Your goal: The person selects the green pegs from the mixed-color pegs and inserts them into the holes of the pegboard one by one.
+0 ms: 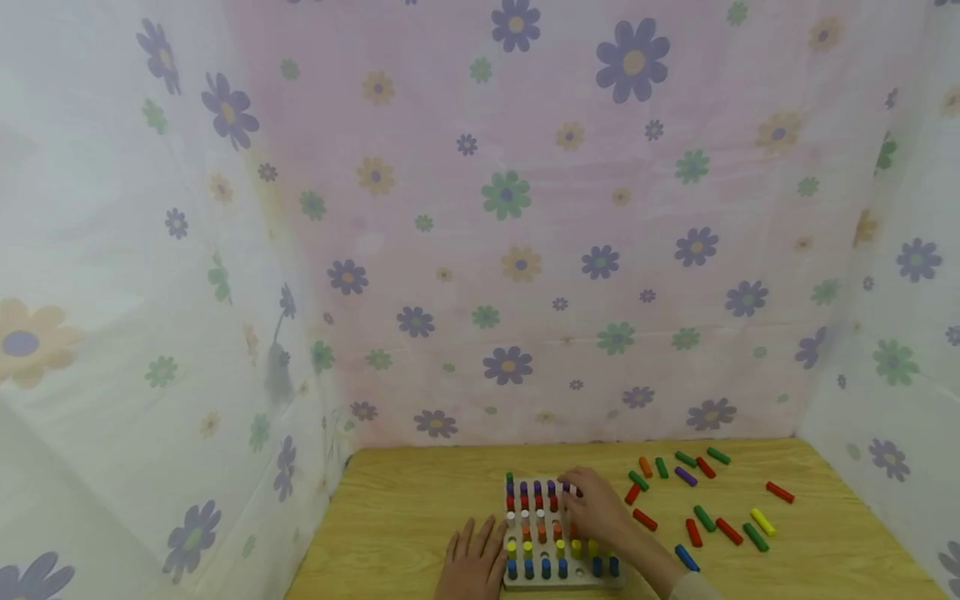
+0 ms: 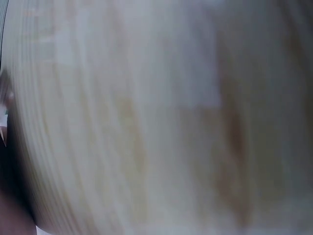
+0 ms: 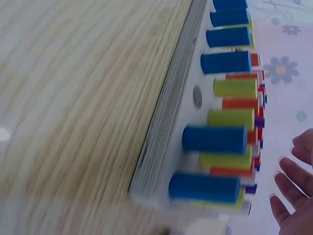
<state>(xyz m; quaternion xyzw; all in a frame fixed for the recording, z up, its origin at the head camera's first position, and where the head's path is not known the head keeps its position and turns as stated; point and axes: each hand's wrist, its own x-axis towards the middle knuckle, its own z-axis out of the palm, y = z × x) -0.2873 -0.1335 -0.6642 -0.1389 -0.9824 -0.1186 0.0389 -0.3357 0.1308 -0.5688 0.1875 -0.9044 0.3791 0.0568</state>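
A pale pegboard (image 1: 555, 582) lies on the wooden table, with rows of blue, yellow, orange, white, red and purple pegs and one green peg (image 1: 510, 477) in its far left corner. My right hand (image 1: 600, 510) reaches over the board's right side. Its thumb and index finger pinch a purple peg (image 1: 566, 487) in the far purple row; the other fingers (image 3: 288, 188) are spread in the right wrist view. Flat beside the board's left edge, my left hand (image 1: 474, 563) rests with its fingers apart. Blue pegs (image 3: 215, 139) stand along the near edge, with an open hole (image 3: 197, 97) among them.
Loose pegs lie scattered to the right: several green and red, an orange peg (image 1: 646, 467), a purple peg (image 1: 686, 476), a yellow peg (image 1: 763, 522) and a blue peg (image 1: 686, 557). Flower-printed curtains (image 1: 570, 217) enclose the table (image 1: 390, 508) at the back and sides.
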